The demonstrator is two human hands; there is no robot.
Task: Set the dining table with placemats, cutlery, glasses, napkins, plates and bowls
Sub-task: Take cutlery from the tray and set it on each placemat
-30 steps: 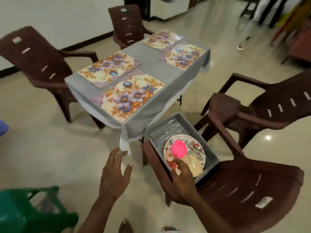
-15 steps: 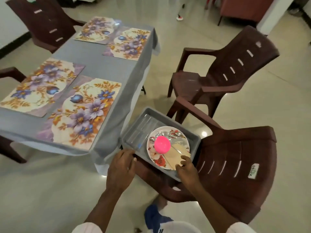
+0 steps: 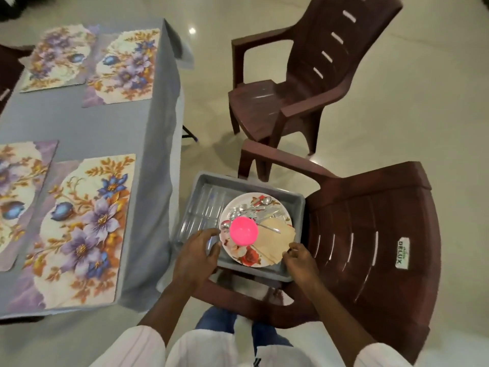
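Glossy cream floor tiles (image 3: pixel 370 123) surround a table draped in a grey cloth (image 3: pixel 79 120), which lies to the left of both hands and carries four floral placemats; the closest one (image 3: pixel 76 229) sits just left of the left hand. Directly ahead of the hands, a grey rectangular plastic tub (image 3: pixel 296 207) rests on the seat of a dark brown plastic armchair (image 3: pixel 370 234). Inside the tub, clear drinking glasses (image 3: pixel 203 213) lie on their sides beyond the left hand, and a round white plate with a red flower print (image 3: pixel 246 256) lies between the two hands. On the plate are a bright pink round bowl (image 3: pixel 243 231), a heap of steel spoons and forks (image 3: pixel 254 210) beyond it, and folded beige napkins (image 3: pixel 277 239) near the right hand. The left hand (image 3: pixel 197 256) is spread loosely, fingers curved over the tub's near left edge beside the plate rim. The right hand (image 3: pixel 300 260) has its fingers curled at the plate's right edge by the napkins; whether it actually grips anything cannot be told. A second brown armchair (image 3: pixel 304 83) stands farther off, beyond the right hand.
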